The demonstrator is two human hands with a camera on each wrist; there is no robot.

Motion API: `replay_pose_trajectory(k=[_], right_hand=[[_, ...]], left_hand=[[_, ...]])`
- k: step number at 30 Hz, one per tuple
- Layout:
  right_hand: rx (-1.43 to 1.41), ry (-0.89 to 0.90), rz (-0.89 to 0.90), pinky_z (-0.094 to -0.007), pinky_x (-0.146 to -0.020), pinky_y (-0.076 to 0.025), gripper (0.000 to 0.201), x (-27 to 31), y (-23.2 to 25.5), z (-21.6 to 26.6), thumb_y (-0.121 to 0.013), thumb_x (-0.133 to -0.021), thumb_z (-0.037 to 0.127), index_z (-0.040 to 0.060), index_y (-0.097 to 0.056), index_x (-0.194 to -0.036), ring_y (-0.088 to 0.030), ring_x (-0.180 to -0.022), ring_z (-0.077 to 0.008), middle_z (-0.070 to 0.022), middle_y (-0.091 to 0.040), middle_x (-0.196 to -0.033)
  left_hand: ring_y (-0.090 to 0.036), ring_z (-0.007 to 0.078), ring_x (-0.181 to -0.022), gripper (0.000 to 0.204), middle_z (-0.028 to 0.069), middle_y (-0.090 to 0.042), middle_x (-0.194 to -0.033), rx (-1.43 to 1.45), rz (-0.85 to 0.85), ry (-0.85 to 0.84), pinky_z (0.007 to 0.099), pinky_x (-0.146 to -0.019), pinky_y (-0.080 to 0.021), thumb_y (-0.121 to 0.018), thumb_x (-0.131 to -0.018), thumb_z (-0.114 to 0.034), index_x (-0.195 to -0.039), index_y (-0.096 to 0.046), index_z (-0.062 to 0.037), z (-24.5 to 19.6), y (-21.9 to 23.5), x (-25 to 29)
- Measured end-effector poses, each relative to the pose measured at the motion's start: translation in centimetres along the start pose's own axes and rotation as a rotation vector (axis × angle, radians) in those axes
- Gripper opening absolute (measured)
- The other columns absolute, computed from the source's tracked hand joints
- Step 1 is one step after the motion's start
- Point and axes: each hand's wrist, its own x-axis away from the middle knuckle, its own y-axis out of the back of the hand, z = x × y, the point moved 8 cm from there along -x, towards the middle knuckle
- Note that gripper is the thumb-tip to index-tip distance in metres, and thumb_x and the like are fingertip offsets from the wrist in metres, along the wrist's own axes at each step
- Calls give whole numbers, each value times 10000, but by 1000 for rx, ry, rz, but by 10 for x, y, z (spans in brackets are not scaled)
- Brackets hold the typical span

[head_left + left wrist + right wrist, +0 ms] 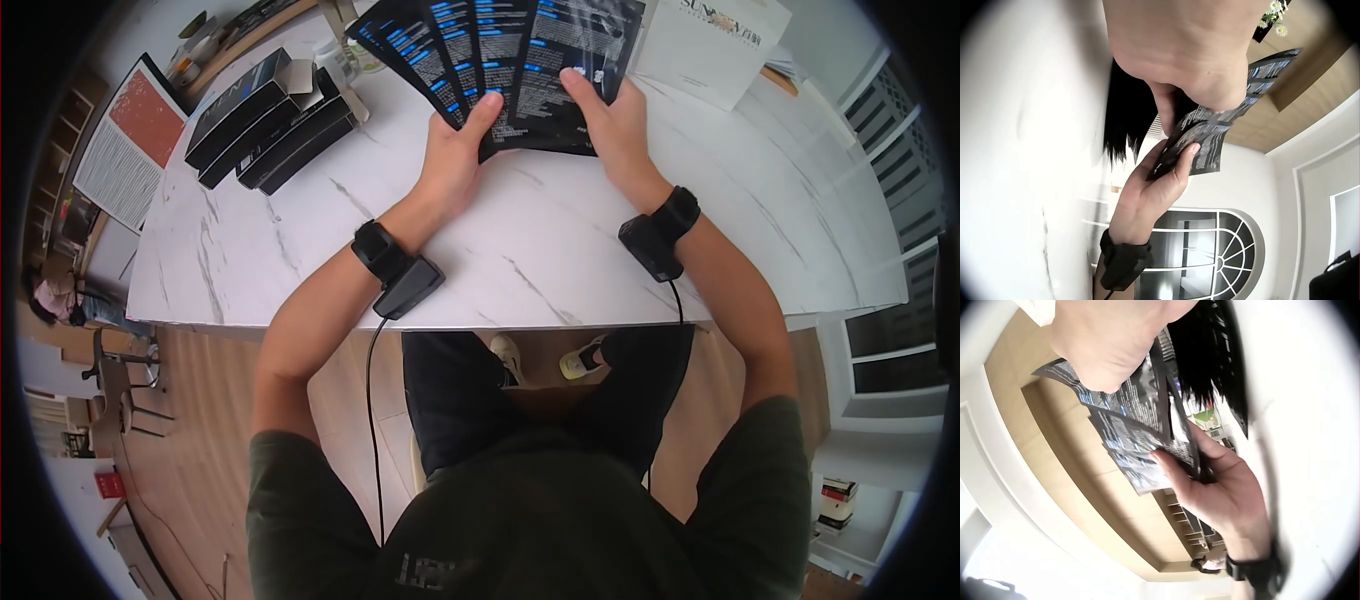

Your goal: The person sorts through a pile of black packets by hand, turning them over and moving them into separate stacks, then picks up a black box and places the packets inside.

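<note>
Hands [455,160] [615,125] – grip fanned sachets [500,60].

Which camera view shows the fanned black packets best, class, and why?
The head view: the black packets spread as a fan above the white table, the left hand and right hand gripping their lower edges. Both wrist views show only part of the fan from beneath, largely behind a hand.

Black sachets [500,60] with blue print above grey-veined white marble table [560,250].
</note>
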Motion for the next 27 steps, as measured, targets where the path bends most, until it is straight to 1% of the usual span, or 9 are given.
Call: replay_pose_trajectory(k=[3, 6, 7, 10, 14, 18, 21, 23, 27], right_hand=[[-48, -56, -213, -217, -522, -426, 244, -12, 29, -1, -701, -831, 220, -11, -636, -876, -527, -617, -58, -21, -632, -777], [-566, -112, -308, -276, -654, -526, 259, -31, 51, -8, -706, -821, 192, -17, -619, -947, -633, -741, -123, -55, -655, -848], [-573, -214, -268, -272, -724, -531, 312, -30, 52, -7, -681, -842, 213, -12, -599, -1042, -654, -866, -152, -74, -659, -970], [-489, -394, -49, -286, -755, -527, 344, -19, 24, -18, -678, -843, 226, -6, -585, -1080, -649, -881, -152, -75, -647, -1020], [-161, -109, 121, -267, -799, -476, 393, 4, -17, -6, -696, -832, 224, -57, -555, -1068, -585, -892, -127, -89, -637, -970], [-47, -40, 108, -262, -778, -479, 357, -11, 0, -3, -695, -830, 185, -28, -555, -1080, -583, -873, -117, -78, -636, -983], [-227, -130, -111, -262, -748, -493, 281, -25, 35, -11, -691, -828, 146, -28, -597, -1027, -602, -817, -125, -80, -646, -955], [-487, -150, -217, -294, -751, -531, 263, -34, 51, -14, -685, -830, 122, -28, -583, -1021, -633, -826, -161, -95, -645, -966], [-488, -356, -9, -339, -828, -521, 364, -24, 26, -14, -696, -826, 223, 6, -569, -1089, -633, -932, -167, -67, -643, -996]], left_hand=[[-643, 160, -897, 278, 67, -623, -1060, 4, -86, -79, 322, -744, -559, -564, -932, -218, -1137, -521, -36, -8, 11, -4], [-644, 153, -862, 274, 61, -625, -1043, 27, -126, -184, 305, -725, -554, -563, -932, -210, -1143, -514, -42, -15, 15, -7], [-634, 147, -877, 267, 62, -622, -1052, 25, -134, -165, 294, -726, -548, -569, -927, -173, -1151, -506, -43, -15, 16, -7], [-622, 143, -914, 256, 63, -612, -1077, -32, -144, -112, 291, -757, -543, -581, -916, -133, -1142, -514, -34, -11, 16, -5], [-613, 152, -938, 248, 67, -595, -1114, -78, -42, -191, 298, -797, -534, -597, -902, -107, -1128, -533, -27, -12, 6, -3], [-615, 164, -922, 322, 85, -620, -1074, 42, -120, -114, 282, -808, -508, -576, -928, -227, -1144, -541, 9, -15, 6, 2], [-622, 192, -967, 323, 93, -597, -1107, 39, -66, -189, 352, -764, -564, -544, -943, -219, -1180, -484, -7, -24, 1, 0], [-619, 184, -964, 316, 91, -601, -1100, -11, -96, -204, 339, -783, -553, -563, -933, -198, -1172, -494, -3, -22, 10, -2], [-609, 167, -957, 303, 88, -607, -1093, -97, -122, -243, 310, -824, -524, -600, -909, -149, -1156, -516, 4, -15, 19, -9]])
